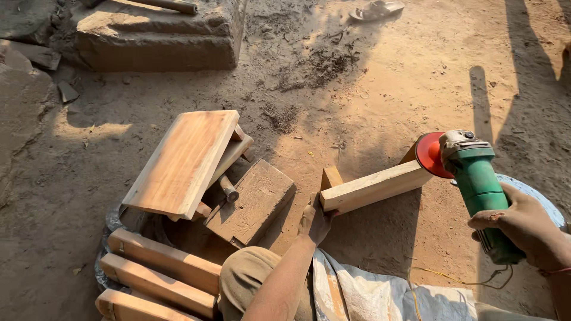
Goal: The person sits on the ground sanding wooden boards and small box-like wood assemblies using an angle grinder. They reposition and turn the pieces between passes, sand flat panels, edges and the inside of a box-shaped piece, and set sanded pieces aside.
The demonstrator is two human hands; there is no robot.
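Both hands work on the pale wooden bar [376, 186]: the left hand [315, 221] clamps its near end, propping it steady, while the right hand [523, 226] wraps around the green angle grinder [476, 184], whose red disc [429, 154] meets the bar's far end. Left of the bar lies a tilted wooden board [184, 161] beside a dark block [253, 202].

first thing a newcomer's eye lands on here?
Most likely the green angle grinder at right, gripped by the right hand, its red disc against the far end of a pale wooden bar. The left hand steadies the bar's near end at centre. Next, the tilted wooden board at left centre, above stacked wooden pieces at lower left.
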